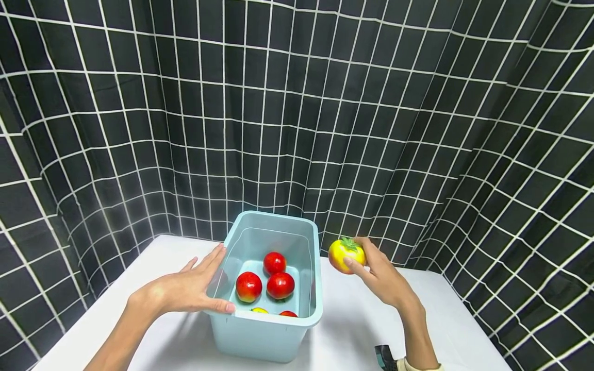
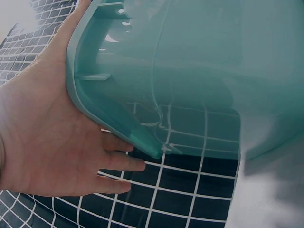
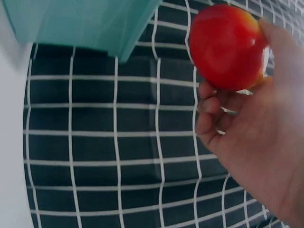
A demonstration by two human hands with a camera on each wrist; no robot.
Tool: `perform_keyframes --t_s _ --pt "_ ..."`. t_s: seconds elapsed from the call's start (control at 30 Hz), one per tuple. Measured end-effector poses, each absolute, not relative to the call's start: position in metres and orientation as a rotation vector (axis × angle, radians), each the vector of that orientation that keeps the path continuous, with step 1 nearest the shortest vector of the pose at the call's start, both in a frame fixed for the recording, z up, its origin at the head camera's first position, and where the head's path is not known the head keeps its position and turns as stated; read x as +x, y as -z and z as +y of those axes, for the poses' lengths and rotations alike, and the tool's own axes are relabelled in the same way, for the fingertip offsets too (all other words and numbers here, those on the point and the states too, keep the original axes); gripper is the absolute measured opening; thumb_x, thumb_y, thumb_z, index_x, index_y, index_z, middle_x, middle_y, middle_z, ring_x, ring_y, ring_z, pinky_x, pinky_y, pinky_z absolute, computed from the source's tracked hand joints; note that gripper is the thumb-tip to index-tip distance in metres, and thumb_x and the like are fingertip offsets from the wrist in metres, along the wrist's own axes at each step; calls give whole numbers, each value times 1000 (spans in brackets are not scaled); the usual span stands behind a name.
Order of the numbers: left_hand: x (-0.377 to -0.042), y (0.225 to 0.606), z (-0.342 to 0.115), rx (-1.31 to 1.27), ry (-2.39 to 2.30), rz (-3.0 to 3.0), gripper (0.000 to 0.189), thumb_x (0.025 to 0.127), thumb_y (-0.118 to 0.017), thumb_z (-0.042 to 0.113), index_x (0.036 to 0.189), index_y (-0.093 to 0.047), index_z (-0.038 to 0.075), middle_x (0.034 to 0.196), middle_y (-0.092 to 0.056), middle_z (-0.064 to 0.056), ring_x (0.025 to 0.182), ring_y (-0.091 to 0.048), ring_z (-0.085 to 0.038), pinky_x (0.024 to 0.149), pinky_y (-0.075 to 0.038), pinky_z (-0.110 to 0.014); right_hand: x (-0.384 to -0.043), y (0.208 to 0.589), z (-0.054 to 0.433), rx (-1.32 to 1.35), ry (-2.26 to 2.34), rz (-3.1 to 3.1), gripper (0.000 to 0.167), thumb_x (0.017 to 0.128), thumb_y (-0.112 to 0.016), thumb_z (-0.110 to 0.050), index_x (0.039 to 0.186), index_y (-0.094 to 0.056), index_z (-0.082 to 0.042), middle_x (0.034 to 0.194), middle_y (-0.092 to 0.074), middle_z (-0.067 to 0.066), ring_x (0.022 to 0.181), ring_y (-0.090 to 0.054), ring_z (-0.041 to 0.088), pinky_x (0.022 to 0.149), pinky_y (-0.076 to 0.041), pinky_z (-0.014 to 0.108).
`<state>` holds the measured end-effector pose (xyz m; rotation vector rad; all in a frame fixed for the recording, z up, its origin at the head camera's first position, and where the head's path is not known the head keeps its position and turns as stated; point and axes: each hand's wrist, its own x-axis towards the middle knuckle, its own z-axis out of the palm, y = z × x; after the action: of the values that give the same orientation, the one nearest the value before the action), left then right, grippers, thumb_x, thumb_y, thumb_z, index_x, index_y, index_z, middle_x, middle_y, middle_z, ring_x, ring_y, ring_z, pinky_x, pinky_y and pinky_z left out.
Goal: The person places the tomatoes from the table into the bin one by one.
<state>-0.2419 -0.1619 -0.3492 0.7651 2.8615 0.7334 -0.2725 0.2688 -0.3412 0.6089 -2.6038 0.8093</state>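
Note:
My right hand (image 1: 382, 275) holds a yellow and red tomato (image 1: 341, 253) with a green leafy top, raised to the right of a light blue plastic bin (image 1: 264, 337). In the right wrist view the tomato's red underside (image 3: 225, 47) faces the camera, with the fingers curled beneath it. My left hand (image 1: 185, 286) rests against the bin's left rim, fingers straight and thumb along the near edge. From the left wrist, the palm (image 2: 57, 137) lies beside the bin's lip (image 2: 76, 90). Inside the bin sit several red fruits (image 1: 280, 285), some partly hidden by the near wall.
The bin stands on a white table (image 1: 352, 319). Behind and on both sides hangs a black curtain (image 1: 278, 103) with a white grid. A dark band (image 1: 386, 356) is at the right wrist.

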Motion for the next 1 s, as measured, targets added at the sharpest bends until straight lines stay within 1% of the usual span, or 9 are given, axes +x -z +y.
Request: perform_keyframes --t_s 0.13,0.2,0.3,0.43,0.57,0.67,0.7,0.87,1.0 --pt "-242 349 -162 763 -738 2860 125 84 -71 72 166 -11 -2 177 -8 -19 164 -15 -41 131 -12 -69 -270 342 251 687 -783 -2511 53 101 -67 -31 146 -50 -9 129 -63 5 104 -59 14 86 -60 29" --pt "-241 349 -161 759 -742 2856 125 84 -72 71 167 -11 -2 177 -8 -19 164 -15 -41 131 -12 -69 -269 343 242 733 -782 -2479 57 99 -69 -30 149 -49 -11 137 -61 5 108 -58 13 89 -60 30" --pt "-241 349 -161 755 -747 2854 125 84 -73 70 167 -11 -1 177 -8 -19 163 -15 -42 131 -11 -69 -267 345 229 790 -795 -2459 60 98 -72 -30 151 -49 -15 142 -59 3 113 -59 13 92 -61 33" --pt "-242 348 -161 756 -745 2855 126 84 -72 71 167 -11 -2 177 -8 -19 163 -16 -41 131 -11 -69 -264 350 214 812 -793 -2483 62 98 -72 -35 153 -48 -20 144 -59 0 121 -58 15 99 -62 44" --pt "-242 348 -161 763 -742 2858 126 84 -72 72 166 -11 -2 177 -9 -20 163 -16 -41 131 -12 -69 -264 355 202 813 -784 -2531 63 98 -72 -38 154 -48 -23 145 -59 -1 126 -56 18 105 -57 52" --pt "-243 348 -161 764 -739 2859 127 84 -71 73 166 -11 -2 177 -8 -19 163 -16 -41 131 -12 -69 -264 358 196 823 -757 -2570 64 97 -72 -41 154 -50 -21 145 -60 -2 128 -55 18 107 -55 53" --pt "-243 348 -161 763 -738 2859 127 83 -71 73 166 -11 -2 177 -8 -19 163 -16 -41 131 -12 -68 -265 359 195 830 -746 -2581 64 97 -72 -42 153 -51 -20 145 -60 -3 130 -55 18 110 -53 53" --pt "-243 348 -161 756 -731 2861 127 83 -71 74 167 -11 -2 177 -9 -19 163 -17 -41 131 -11 -69 -267 362 193 868 -716 -2616 59 100 -67 -47 152 -52 -23 144 -63 -3 138 -53 20 118 -47 55" --pt "-243 348 -161 756 -730 2858 127 84 -71 73 166 -11 -2 177 -8 -19 163 -16 -42 131 -11 -69 -267 362 194 873 -734 -2621 56 102 -63 -50 151 -53 -24 147 -62 -3 142 -51 22 119 -47 57"
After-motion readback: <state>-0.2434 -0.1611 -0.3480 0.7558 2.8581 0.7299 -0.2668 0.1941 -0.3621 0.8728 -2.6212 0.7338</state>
